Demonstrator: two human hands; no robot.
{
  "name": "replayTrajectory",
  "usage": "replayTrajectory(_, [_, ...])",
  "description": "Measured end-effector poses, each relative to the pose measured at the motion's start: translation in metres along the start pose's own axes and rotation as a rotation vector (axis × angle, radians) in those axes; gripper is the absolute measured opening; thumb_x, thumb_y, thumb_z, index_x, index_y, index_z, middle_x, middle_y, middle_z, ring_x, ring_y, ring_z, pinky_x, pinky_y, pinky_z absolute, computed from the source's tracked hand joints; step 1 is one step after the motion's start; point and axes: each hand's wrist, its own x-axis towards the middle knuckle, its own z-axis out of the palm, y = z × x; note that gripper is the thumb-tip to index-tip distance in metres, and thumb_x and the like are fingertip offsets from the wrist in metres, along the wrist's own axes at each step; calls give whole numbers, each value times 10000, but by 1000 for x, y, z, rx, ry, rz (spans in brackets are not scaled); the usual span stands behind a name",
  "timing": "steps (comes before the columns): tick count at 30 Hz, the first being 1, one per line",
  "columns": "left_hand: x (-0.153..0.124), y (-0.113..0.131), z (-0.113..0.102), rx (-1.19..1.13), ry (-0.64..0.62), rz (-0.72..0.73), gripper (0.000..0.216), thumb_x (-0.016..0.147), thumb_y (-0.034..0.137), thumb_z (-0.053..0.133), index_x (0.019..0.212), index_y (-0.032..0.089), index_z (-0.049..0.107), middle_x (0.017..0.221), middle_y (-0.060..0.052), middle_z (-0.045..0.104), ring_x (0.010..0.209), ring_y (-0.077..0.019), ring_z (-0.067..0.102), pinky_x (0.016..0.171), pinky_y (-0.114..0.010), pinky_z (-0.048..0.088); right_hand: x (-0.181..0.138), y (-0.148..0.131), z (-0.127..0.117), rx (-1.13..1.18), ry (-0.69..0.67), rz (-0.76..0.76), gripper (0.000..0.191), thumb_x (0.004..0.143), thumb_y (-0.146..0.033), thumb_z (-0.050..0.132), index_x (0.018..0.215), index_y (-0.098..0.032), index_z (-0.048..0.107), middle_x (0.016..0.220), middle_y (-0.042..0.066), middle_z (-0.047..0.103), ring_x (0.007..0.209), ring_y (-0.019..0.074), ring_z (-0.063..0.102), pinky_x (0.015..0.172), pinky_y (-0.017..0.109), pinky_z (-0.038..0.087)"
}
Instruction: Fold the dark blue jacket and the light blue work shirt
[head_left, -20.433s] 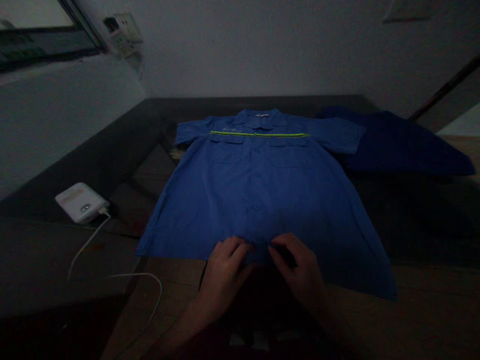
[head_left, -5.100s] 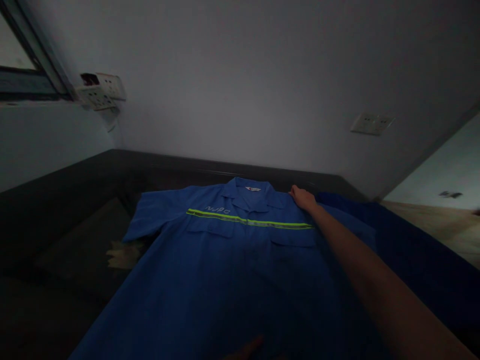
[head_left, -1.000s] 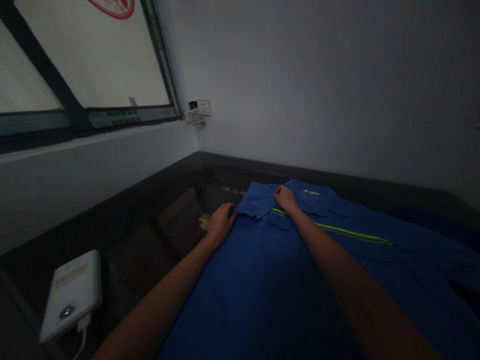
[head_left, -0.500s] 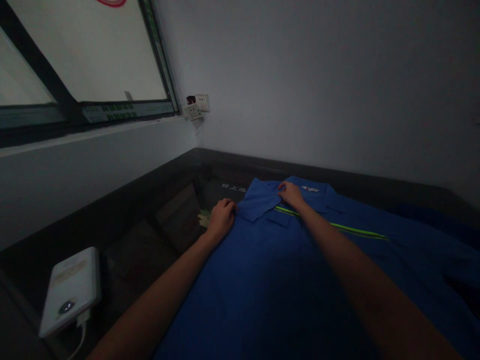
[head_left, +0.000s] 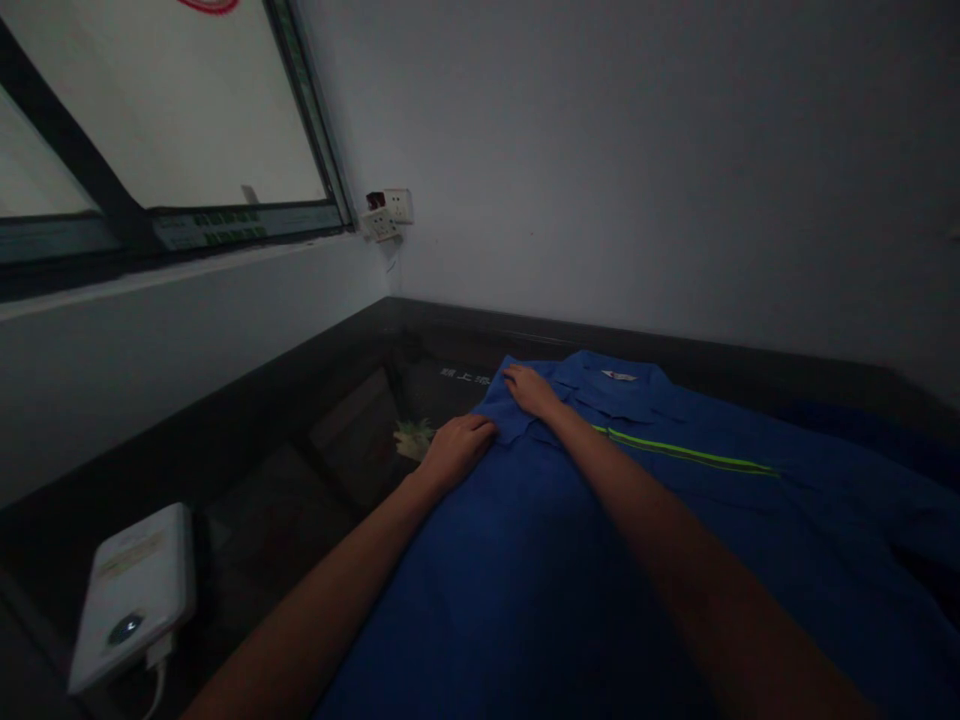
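A blue long-sleeved work shirt [head_left: 540, 540] with a yellow-green stripe lies spread on the dark table, its collar [head_left: 626, 378] at the far side. Its left part is folded inward into a flap. My left hand [head_left: 459, 447] is at the shirt's left edge, fingers curled together over the cloth; the thumb is hidden. Farther up, my right hand [head_left: 531, 390] rests on the folded flap near its far left corner, with fingers stretched out over the fabric. My right forearm crosses above the shirt's front.
On the dark glossy table [head_left: 262, 480], a white power bank [head_left: 135, 595] with a cable plugged in lies at the left. A small plant-like picture [head_left: 414, 438] shows beside my left hand. Wall sockets [head_left: 386, 215] are in the far corner, beside a window [head_left: 187, 110].
My right hand has moved left from near the collar to the flap's far left corner, out of its pinch. My left hand has shifted slightly right onto the cloth.
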Motion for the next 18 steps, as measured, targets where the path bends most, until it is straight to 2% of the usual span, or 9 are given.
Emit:
replayTrajectory(5, [0, 2, -3, 58, -11, 33, 213, 946, 233, 437, 1017, 211, 636, 968, -61, 651, 899, -194, 587, 802, -316, 465, 15, -7, 21, -28, -86, 47, 449, 980, -278, 307, 1370, -131, 472, 1456, 149, 415, 1335, 263, 376, 1073, 437, 289])
replayTrajectory(8, [-1, 3, -6, 59, -31, 51, 221, 937, 229, 435, 1023, 203, 638, 944, -68, 642, 885, -201, 578, 789, -321, 466, 14, -6, 29, -46, -103, 69, 473, 982, -299, 302, 1416, -142, 405, 1499, 140, 344, 1379, 283, 296, 1087, 494, 247])
replayTrajectory(11, [0, 6, -10, 32, -25, 49, 216, 924, 266, 455, 998, 189, 642, 940, -73, 635, 888, -207, 574, 811, -336, 475, 11, -6, 31, -58, -94, 78, 487, 981, -307, 297, 1438, -156, 365, 1517, 120, 315, 1391, 274, 270, 1103, 495, 218])
replayTrajectory(14, [2, 7, -10, -4, 12, 8, 243, 939, 276, 422, 943, 178, 644, 970, -78, 636, 918, -205, 575, 855, -342, 483, 11, -9, 27, -62, -55, 89, 488, 980, -306, 271, 1426, -144, 384, 1496, 120, 360, 1376, 251, 302, 1107, 454, 226])
replayTrajectory(16, [4, 7, -7, -32, 46, -27, 254, 946, 258, 400, 982, 172, 636, 1064, -90, 631, 1000, -207, 570, 911, -349, 475, 14, -10, 23, -66, -13, 98, 495, 977, -280, 242, 1426, -119, 376, 1486, 129, 374, 1376, 228, 301, 1114, 422, 220])
replayTrajectory(18, [5, 6, 0, -44, 57, -57, 281, 946, 249, 396, 1110, 153, 603, 1226, -116, 583, 1144, -220, 530, 998, -371, 435, 17, -11, 20, -70, 18, 104, 504, 973, -259, 223, 1434, -102, 354, 1493, 132, 362, 1386, 218, 276, 1123, 409, 201])
